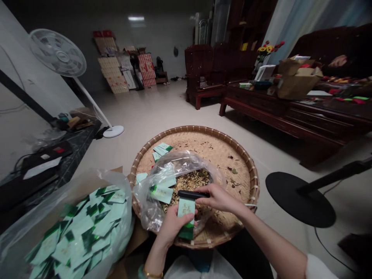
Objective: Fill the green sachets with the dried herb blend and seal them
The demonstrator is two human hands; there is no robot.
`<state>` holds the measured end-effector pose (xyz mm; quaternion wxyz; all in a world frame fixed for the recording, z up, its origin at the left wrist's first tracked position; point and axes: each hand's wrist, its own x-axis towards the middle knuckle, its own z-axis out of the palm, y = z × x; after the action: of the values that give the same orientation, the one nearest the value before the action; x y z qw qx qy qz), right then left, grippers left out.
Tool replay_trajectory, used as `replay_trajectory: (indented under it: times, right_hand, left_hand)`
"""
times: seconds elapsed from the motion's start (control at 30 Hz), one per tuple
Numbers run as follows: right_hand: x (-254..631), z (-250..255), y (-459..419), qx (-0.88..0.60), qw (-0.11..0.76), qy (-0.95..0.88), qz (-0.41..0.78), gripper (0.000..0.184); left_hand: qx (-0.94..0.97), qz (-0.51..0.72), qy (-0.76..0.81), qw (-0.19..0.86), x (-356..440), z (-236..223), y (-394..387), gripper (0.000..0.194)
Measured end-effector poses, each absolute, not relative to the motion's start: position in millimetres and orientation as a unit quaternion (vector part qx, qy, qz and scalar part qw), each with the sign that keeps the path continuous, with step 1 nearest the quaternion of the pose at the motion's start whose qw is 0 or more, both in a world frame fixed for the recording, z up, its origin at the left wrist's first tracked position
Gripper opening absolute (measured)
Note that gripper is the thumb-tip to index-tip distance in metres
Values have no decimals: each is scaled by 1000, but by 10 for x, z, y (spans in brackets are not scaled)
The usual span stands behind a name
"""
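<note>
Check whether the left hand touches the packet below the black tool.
Touching. The head view shows the left hand holding the packet, thumb across its front.

A reddish-brown wooden table (pixel 258 101) and chair (pixel 199 64) stand on the pale, shiny floor (pixel 157 106).

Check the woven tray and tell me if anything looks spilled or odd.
Dark bits and a greenish scrap lie loose on the right of the woven tray, outside the clear bag holding the dried mix, so they look spilled or set aside. The packet in the left hand shows no obvious damage.
</note>
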<state>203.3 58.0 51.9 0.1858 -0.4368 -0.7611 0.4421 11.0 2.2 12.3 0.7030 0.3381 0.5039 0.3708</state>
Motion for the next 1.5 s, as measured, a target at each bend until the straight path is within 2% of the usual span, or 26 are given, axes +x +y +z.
replay_trajectory:
  times: [0.23,0.5,0.63,0.93,1.13,1.33,1.5]
  right_hand:
    - [2022,431,611,-446,215,-734,465,31]
    - [2080,269,714,-469,196,-615,604,43]
    - [2104,319,676,-499,192,-640,552,50]
    - [2014,418,609,-450,198,-749,444,34]
    - [2011,343,614,-455,221,-718,479,33]
    - [2111,359,606,-493,206,-617,578,47]
    - [2079,416,582,-462,196,-712,492,34]
  left_hand:
    - [341,379,508,695,115,94,61,48]
    - [303,395,510,701,103,76,99,53]
    - [284,405,519,697,95,103,115,51]
    - [342,389,519,680,141,56,114,48]
    - [374,430,517,638,99,1,134,48]
    - [419,426,532,600,68,-37,134,45]
    - [460,393,535,589,79,4,127,46]
